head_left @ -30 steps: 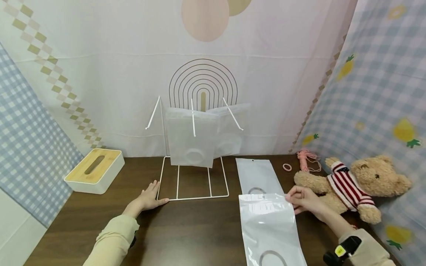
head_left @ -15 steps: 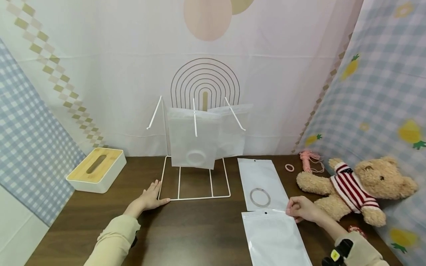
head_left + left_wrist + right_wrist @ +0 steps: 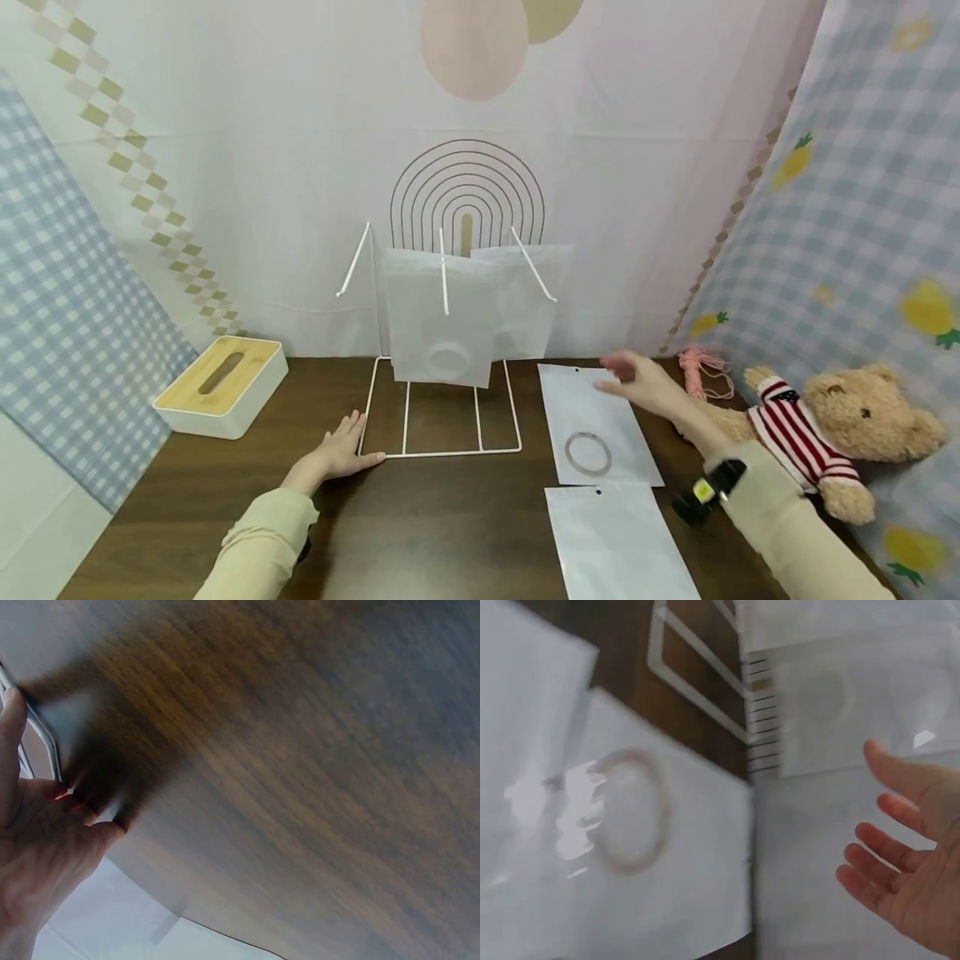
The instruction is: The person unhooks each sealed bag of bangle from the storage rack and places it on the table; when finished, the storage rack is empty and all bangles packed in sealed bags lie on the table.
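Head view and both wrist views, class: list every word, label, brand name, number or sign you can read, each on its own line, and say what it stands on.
No readable text in any view.
Yellow tag on the black wrist band: too small to read.
Clear bags on the table and on the white wire rack: no print visible.
Tissue box and teddy bear: no lettering visible.

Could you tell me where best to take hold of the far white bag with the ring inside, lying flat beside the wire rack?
Pinch the far bag at its top right corner, near the hang hole, coming from the right where the right hand hovers. It lies flat, so I would lift an edge first; its lower edge abuts the near bag.
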Motion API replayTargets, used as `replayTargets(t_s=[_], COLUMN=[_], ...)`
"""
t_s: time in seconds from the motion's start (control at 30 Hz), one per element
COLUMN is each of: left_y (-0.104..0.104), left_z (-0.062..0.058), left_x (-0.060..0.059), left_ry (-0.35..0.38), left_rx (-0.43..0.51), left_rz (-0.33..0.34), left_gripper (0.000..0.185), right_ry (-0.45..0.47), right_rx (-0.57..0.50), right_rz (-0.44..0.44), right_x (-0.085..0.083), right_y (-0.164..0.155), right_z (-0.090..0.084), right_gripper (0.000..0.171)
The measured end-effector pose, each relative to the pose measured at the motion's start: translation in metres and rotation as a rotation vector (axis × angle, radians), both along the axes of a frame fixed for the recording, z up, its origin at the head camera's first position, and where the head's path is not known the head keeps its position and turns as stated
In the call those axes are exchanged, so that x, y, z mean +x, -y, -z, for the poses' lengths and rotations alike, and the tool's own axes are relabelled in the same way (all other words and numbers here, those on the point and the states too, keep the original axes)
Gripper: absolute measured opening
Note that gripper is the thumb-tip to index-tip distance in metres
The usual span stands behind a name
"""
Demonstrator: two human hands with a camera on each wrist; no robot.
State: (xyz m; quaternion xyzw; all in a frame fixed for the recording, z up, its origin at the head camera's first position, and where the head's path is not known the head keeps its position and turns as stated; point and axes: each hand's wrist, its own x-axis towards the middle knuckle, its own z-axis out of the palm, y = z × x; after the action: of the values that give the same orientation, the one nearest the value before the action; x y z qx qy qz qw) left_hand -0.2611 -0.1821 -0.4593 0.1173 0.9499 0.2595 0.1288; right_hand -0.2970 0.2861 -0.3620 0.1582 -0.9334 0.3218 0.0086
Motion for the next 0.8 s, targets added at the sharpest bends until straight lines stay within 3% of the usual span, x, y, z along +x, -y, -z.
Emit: replayTargets(t_s=[0.17, 0.33, 0.43, 0.6, 0.8], left_y=[-0.004, -0.010, -0.012, -0.010, -0.001], left_z=[0.005, 0.011, 0.013, 0.010, 0.004], left_x=[0.002, 0.002, 0.001, 0.002, 0.003], left_ry=[0.001, -0.009, -0.022, -0.028, -0.049], left_rx=[-0.009, -0.023, -0.023, -0.025, -0.026], left_rz=[0.001, 0.006, 0.005, -0.008, -0.036], left_gripper=[0.086, 0.086, 0.085, 0.084, 0.083], right_ry=[0.054, 0.017, -0.013, -0.083, -0.086], right_rx=[-0.217, -0.457, -0.528, -0.542, -0.574], right_rz=[0.060, 0.129, 0.170, 0.252, 0.163], right_x=[-0.037, -0.061, -0.068, -0.072, -0.070], right_y=[0.035, 0.057, 0.064, 0.067, 0.071], right_z=[-0.048, -0.076, -0.081, -0.084, -0.092], right_gripper=[0.082, 0.085, 0.072, 0.041, 0.032])
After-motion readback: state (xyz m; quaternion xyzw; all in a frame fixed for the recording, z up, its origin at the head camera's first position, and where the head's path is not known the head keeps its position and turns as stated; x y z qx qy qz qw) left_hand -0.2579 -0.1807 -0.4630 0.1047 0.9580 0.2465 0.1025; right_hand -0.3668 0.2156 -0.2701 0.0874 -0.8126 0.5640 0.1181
